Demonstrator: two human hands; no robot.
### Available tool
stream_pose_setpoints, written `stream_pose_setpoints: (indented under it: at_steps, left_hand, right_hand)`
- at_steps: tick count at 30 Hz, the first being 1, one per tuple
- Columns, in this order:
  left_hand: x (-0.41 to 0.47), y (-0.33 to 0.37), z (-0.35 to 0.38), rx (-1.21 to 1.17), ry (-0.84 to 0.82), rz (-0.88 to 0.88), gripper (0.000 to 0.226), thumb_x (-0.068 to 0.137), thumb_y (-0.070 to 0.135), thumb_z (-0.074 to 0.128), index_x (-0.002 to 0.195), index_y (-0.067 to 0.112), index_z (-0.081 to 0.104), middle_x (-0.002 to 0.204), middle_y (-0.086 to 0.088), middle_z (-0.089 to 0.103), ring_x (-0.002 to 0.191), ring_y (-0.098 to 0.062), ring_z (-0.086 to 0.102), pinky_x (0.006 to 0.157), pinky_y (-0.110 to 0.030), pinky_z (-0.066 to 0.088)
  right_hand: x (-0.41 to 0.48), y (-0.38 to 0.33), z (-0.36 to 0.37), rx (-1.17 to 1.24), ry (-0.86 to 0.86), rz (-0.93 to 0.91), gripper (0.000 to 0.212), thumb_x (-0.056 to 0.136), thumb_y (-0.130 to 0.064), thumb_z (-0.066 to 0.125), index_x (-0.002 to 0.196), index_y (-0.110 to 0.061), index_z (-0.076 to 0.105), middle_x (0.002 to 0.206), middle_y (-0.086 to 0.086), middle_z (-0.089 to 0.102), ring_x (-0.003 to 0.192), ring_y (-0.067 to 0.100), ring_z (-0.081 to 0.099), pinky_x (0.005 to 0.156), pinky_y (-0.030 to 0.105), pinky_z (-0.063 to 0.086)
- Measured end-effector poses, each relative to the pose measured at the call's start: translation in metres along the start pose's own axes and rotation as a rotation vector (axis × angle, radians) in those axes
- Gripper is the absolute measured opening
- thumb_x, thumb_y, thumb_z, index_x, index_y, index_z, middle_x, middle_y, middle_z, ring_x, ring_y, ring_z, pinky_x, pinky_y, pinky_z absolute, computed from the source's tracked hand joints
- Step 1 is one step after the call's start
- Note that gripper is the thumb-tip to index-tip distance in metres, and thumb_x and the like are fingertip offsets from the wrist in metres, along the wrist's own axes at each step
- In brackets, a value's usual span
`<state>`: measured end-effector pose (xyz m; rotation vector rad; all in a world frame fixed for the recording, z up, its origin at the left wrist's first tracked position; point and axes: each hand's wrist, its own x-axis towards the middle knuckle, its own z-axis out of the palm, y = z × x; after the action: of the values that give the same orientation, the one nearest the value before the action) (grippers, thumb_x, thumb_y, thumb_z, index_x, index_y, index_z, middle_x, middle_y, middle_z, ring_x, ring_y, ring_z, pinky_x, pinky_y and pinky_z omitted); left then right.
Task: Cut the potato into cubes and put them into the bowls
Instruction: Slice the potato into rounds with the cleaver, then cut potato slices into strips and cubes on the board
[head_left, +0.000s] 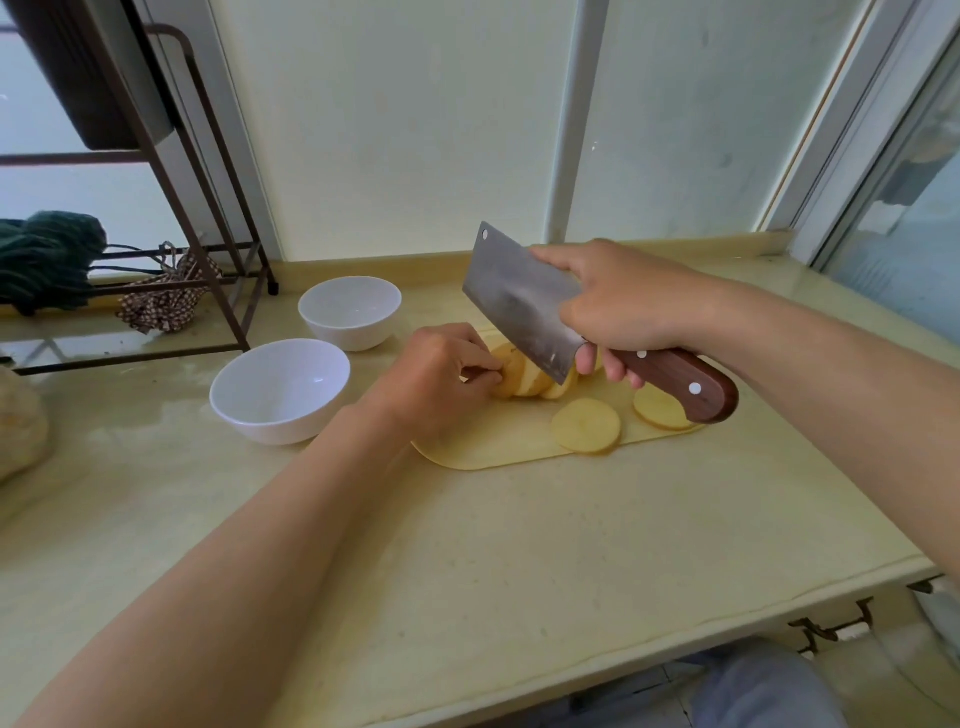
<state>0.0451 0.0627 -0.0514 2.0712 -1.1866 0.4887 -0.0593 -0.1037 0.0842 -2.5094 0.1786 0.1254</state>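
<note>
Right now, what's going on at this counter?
A person is slicing on a pale yellow cutting board. The right hand grips a wood-handled steel cleaver, blade over the row of leaning yellow potato slices, which the left hand steadies with curled fingers. Two loose round slices lie flat beside them. Two white round bowls stand to the left, both empty; no cubes yet.
</note>
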Motion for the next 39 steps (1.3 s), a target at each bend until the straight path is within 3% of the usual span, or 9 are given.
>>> stream_pose_setpoints:
  at_steps: [4, 9, 15, 19, 25, 29, 34, 39]
  left_hand:
    - [0.001, 0.003, 0.001, 0.018, -0.03, -0.103, 0.02, 0.076, 0.018, 0.08, 0.095, 0.013, 0.074, 0.092, -0.001, 0.064, 0.075, -0.017, 0.063, 0.072, -0.033, 0.054]
    - [0.005, 0.011, -0.001, -0.033, -0.162, -0.251, 0.039, 0.077, 0.035, 0.078, 0.11, 0.021, 0.062, 0.109, 0.007, 0.053, 0.098, -0.009, 0.058, 0.086, -0.026, 0.053]
    - [0.016, 0.018, 0.006, 0.005, -0.246, -0.308, 0.064, 0.071, 0.04, 0.083, 0.125, 0.023, 0.053, 0.117, 0.005, 0.055, 0.101, -0.01, 0.058, 0.088, -0.032, 0.053]
    - [0.019, 0.023, 0.008, 0.019, -0.28, -0.353, 0.085, 0.07, 0.047, 0.082, 0.142, 0.028, 0.041, 0.128, 0.006, 0.053, 0.107, -0.009, 0.055, 0.091, -0.027, 0.05]
    - [0.032, 0.031, 0.019, 0.019, -0.38, -0.409, 0.111, 0.056, 0.077, 0.072, 0.149, 0.046, 0.02, 0.145, 0.007, 0.039, 0.132, -0.011, 0.039, 0.111, -0.037, 0.036]
    - [0.044, 0.039, 0.032, 0.049, -0.434, -0.412, 0.108, 0.06, 0.072, 0.074, 0.148, 0.05, 0.016, 0.152, 0.009, 0.031, 0.14, -0.011, 0.031, 0.114, -0.035, 0.03]
    - [0.049, 0.039, 0.039, 0.128, -0.434, -0.419, 0.095, 0.069, 0.061, 0.076, 0.148, 0.048, 0.024, 0.147, 0.008, 0.038, 0.135, -0.013, 0.037, 0.105, -0.026, 0.03]
    - [0.052, 0.037, 0.041, 0.16, -0.398, -0.424, 0.088, 0.069, 0.058, 0.077, 0.143, 0.046, 0.033, 0.137, 0.007, 0.045, 0.126, -0.014, 0.044, 0.103, -0.03, 0.036]
  right_hand:
    - [-0.004, 0.007, -0.019, 0.015, 0.088, 0.005, 0.086, 0.093, 0.001, 0.035, 0.163, -0.046, 0.015, 0.059, 0.009, 0.072, 0.04, 0.019, 0.061, 0.045, 0.032, 0.054]
    - [-0.016, 0.034, -0.041, 0.096, 0.16, 0.03, 0.086, 0.092, 0.001, 0.035, 0.161, -0.047, 0.018, 0.052, 0.007, 0.068, 0.047, 0.024, 0.065, 0.042, 0.029, 0.05]
    - [-0.021, 0.078, -0.047, 0.219, 0.168, 0.073, 0.083, 0.093, 0.0, 0.037, 0.162, -0.044, 0.021, 0.053, 0.01, 0.069, 0.062, 0.033, 0.069, 0.042, 0.032, 0.051]
    - [-0.019, 0.104, -0.047, 0.275, 0.165, 0.078, 0.08, 0.094, -0.001, 0.036, 0.16, -0.045, 0.026, 0.07, 0.02, 0.072, 0.047, 0.023, 0.061, 0.043, 0.033, 0.051]
    - [-0.008, 0.146, -0.038, 0.391, 0.15, 0.151, 0.077, 0.094, 0.0, 0.037, 0.16, -0.039, 0.03, 0.077, 0.024, 0.073, 0.042, 0.021, 0.057, 0.043, 0.032, 0.05]
    - [0.004, 0.161, -0.035, 0.465, 0.124, 0.153, 0.071, 0.093, 0.001, 0.035, 0.151, -0.04, 0.041, 0.075, 0.022, 0.07, 0.043, 0.022, 0.053, 0.046, 0.032, 0.049]
    - [0.021, 0.168, -0.033, 0.451, 0.057, 0.138, 0.075, 0.094, -0.001, 0.035, 0.158, -0.04, 0.033, 0.077, 0.021, 0.071, 0.044, 0.021, 0.054, 0.044, 0.029, 0.048]
    - [0.034, 0.17, -0.035, 0.427, -0.008, 0.114, 0.074, 0.096, 0.0, 0.035, 0.159, -0.04, 0.032, 0.072, 0.018, 0.073, 0.043, 0.02, 0.055, 0.044, 0.03, 0.049]
